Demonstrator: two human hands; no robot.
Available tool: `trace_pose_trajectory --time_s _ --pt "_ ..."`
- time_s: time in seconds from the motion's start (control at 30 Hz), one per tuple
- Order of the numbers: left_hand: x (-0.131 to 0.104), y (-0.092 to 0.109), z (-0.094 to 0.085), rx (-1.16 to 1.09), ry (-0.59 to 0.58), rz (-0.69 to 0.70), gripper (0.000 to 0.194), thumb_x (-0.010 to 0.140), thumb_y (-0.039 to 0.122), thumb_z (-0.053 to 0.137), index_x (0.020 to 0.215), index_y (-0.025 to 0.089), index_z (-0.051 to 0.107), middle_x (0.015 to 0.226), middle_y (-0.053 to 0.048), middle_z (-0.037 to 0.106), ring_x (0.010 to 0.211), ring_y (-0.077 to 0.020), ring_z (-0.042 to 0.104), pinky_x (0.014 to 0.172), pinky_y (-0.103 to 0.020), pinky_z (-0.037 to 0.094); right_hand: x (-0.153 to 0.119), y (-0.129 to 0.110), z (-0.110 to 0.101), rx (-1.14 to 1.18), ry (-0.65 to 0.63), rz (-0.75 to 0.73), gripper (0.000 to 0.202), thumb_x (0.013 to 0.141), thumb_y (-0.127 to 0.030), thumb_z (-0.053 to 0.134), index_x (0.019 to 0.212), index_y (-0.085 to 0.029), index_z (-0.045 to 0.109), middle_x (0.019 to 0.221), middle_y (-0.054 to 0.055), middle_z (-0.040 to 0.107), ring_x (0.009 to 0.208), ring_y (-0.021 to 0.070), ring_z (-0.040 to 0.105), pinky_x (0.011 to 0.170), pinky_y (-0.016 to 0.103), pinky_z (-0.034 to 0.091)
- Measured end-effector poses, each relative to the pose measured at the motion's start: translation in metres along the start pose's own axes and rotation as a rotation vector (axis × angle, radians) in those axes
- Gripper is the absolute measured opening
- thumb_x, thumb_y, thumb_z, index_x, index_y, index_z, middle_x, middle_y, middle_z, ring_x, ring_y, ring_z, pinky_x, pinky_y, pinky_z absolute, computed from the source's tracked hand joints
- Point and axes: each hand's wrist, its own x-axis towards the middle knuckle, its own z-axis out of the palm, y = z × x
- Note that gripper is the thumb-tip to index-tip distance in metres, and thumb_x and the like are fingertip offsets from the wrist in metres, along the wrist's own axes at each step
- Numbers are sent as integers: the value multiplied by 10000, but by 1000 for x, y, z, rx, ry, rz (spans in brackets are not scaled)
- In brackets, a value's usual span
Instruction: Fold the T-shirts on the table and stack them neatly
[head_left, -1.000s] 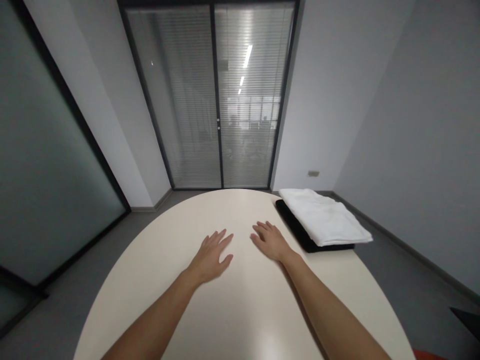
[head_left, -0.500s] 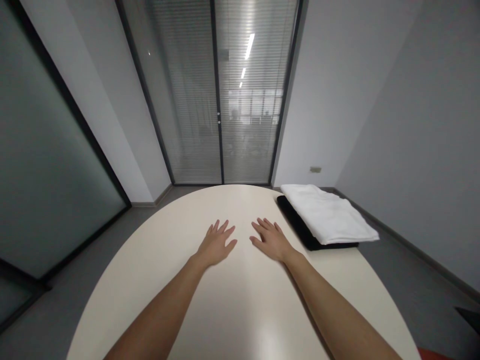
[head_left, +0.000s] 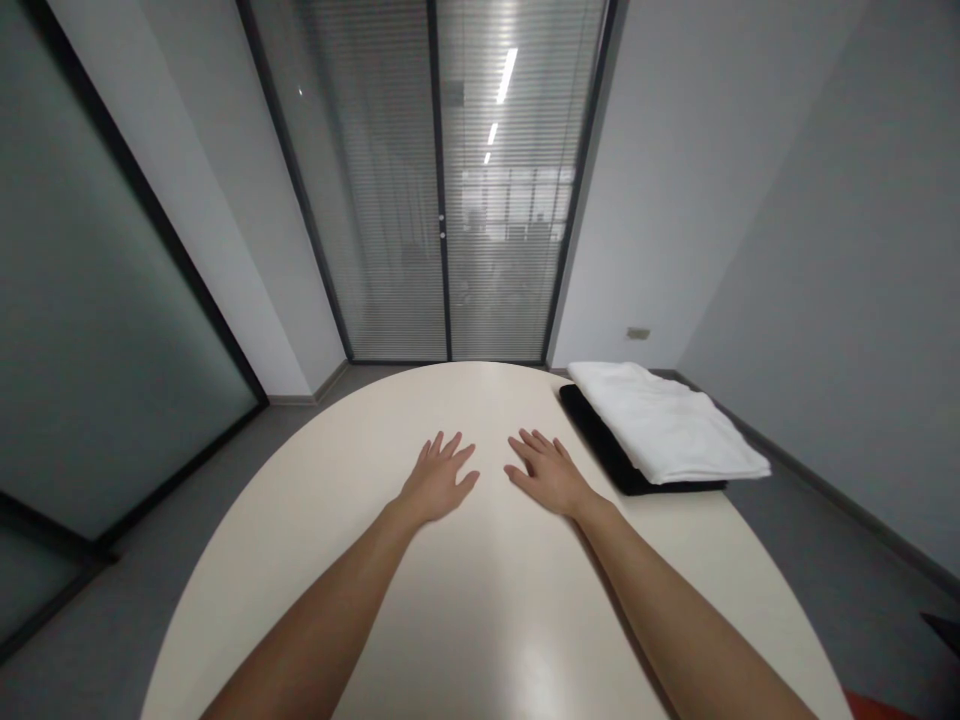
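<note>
Fingers spread, my left hand [head_left: 441,480] rests palm down on the pale round table [head_left: 465,620], left of its middle. My right hand [head_left: 549,475] lies a short way to its right, also palm down with the fingers apart. Neither hand holds anything. To the right of my right hand, apart from it, is a folded white cloth [head_left: 667,420], which looks like a towel. It lies on top of a folded black cloth [head_left: 600,440], of which only the left and front edges show. The white cloth reaches out past the table's right edge.
Beyond the table stands a glass partition with blinds [head_left: 397,200] in a dark frame. A frosted glass panel [head_left: 112,330] is on the left. Grey walls close in the right side, with a small wall plate [head_left: 637,333]. Something red [head_left: 874,706] shows at the bottom right corner.
The whole view has shifted slightly, with the table and cloths a little higher and to the right in the picture. Both hands keep the same pose on the table.
</note>
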Motion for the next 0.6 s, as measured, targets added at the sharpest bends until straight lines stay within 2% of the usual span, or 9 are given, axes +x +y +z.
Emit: trace_pose_trajectory --time_s 0.17,0.23,0.3,0.37,0.4,0.47,0.53,0.6 --pt "1 -1 2 12 5 0 599 998 537 401 1526 256 441 1655 -75 271 1542 -365 141 1238 -557 151 0 0 1 -10 0 5 660 976 -549 442 1543 -212 417 1640 134 294 1528 325 217 1216 554 149" --pt "1 -1 3 10 6 -3 597 998 539 400 1524 260 443 1655 -71 271 1543 -359 138 1239 -557 152 0 -4 -6 -26 -15 -1 638 967 -527 475 1518 -205 454 1621 140 340 1512 324 263 1201 529 208" --pt "2 -1 3 7 8 -4 595 997 541 401 1522 264 444 1654 -66 275 1544 -355 138 1241 -553 152 0 -9 -22 -36 -61 -18 555 954 -483 516 1433 -204 557 1524 142 496 1435 313 413 1140 465 334" --pt "2 -1 3 6 11 -6 589 995 535 410 1519 269 449 1652 -62 282 1544 -350 144 1243 -549 154 1 -14 -47 -30 -81 5 438 947 -432 533 1311 -221 652 1332 118 667 1246 287 602 1013 397 452" --pt "2 -2 3 7 12 -8 585 994 529 414 1517 270 452 1651 -61 286 1544 -348 149 1243 -547 156 2 -15 -62 -19 -37 51 408 950 -416 526 1286 -229 664 1267 104 704 1156 276 652 954 379 482" --pt "2 -2 4 11 16 -9 583 993 524 416 1515 266 456 1649 -63 291 1542 -349 157 1243 -544 159 4 -11 -91 -21 151 140 379 954 -369 508 1274 -236 661 1221 91 722 1082 270 675 902 368 496" --pt "2 -2 4 13 17 -6 588 996 529 406 1517 260 455 1650 -66 290 1541 -354 159 1243 -543 159 5 -1 -114 -22 415 267 375 965 -335 458 1263 -222 655 1201 105 722 1101 280 657 909 379 493" --pt "2 -3 5 14 17 -6 594 995 538 402 1518 261 455 1651 -64 287 1540 -356 161 1243 -541 160 4 15 -125 -49 631 404 398 961 -311 431 1275 -180 636 1222 154 695 1157 310 619 961 431 473"
